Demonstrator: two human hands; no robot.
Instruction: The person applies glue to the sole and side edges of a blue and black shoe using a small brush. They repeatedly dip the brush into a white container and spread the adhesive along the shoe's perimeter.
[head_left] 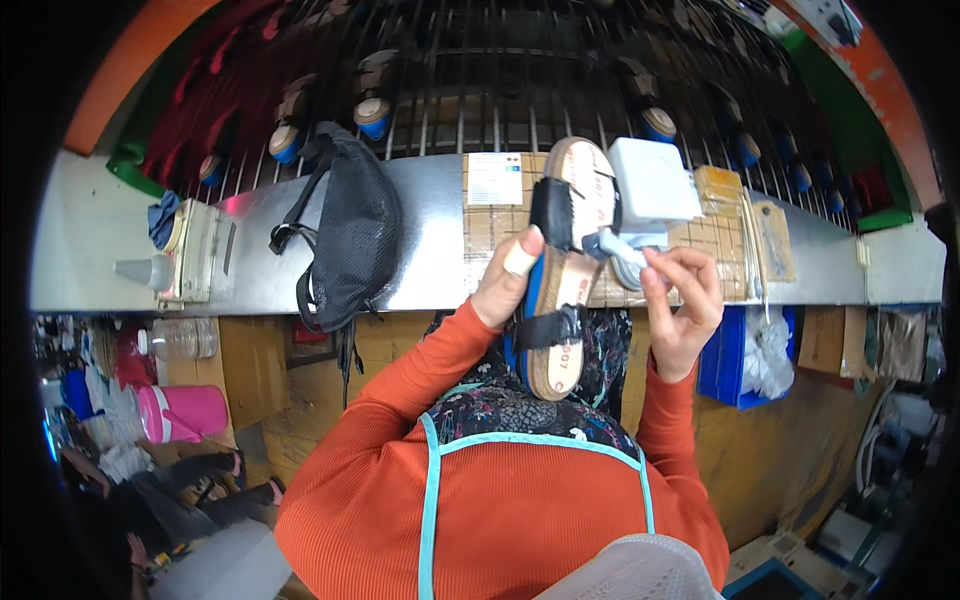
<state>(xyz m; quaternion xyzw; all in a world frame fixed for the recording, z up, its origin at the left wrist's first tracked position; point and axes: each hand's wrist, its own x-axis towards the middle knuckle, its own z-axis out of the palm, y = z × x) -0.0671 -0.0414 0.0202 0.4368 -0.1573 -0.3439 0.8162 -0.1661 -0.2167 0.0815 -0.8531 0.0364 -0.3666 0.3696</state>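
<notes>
A sandal (575, 290) with a pale insole, two black straps, a cork-coloured edge and a blue strip along its side is held upright over the bench edge. My left hand (505, 278) grips it by the left side, with a pale wrap round the thumb. In my right hand (684, 300), thumb and fingers pinch a small pale tool (625, 246) whose dark tip reaches the sandal beside the upper strap; its exact kind is unclear. Just behind that tool sits a round whitish container (629, 272), partly hidden.
Beyond the metal bench (425, 215), several sandals rest on a rack of metal rods (480, 130). A black mesh bag (355, 225) lies left; a white box (652, 183) and yellow block (718, 190) stand right. Below are a blue bin (725, 360) and pink cooler (183, 413).
</notes>
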